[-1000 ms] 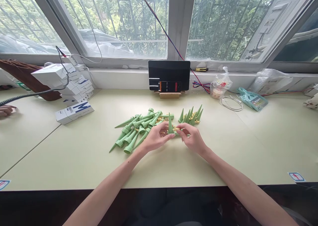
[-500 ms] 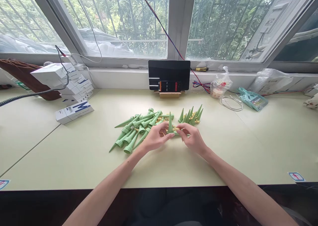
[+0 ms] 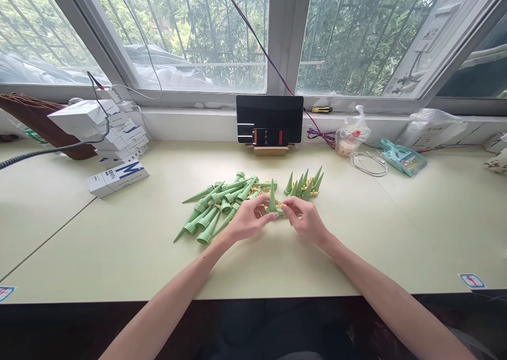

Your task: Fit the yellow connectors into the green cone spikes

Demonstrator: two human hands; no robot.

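Note:
Upright between my hands is a green plastic plant watering spike, its point up. My left hand is closed on its base from the left. On the right, the fingers of my right hand are pinched at a small yellow piece beside the spike's base; the fingertips partly cover it. A heap of green spikes lies left of my left hand, with small yellow pieces partly hidden among them. Beyond my right hand several green spikes stand upright with yellow pieces at their bases.
At the back a dark tablet leans with a phone before it. White boxes are at the left. A plastic bag, a white cable and a teal packet lie at the right rear of the table.
The upright spike has shifted very slightly to the right. Both hands stay in nearly the same place, with only small finger movement.

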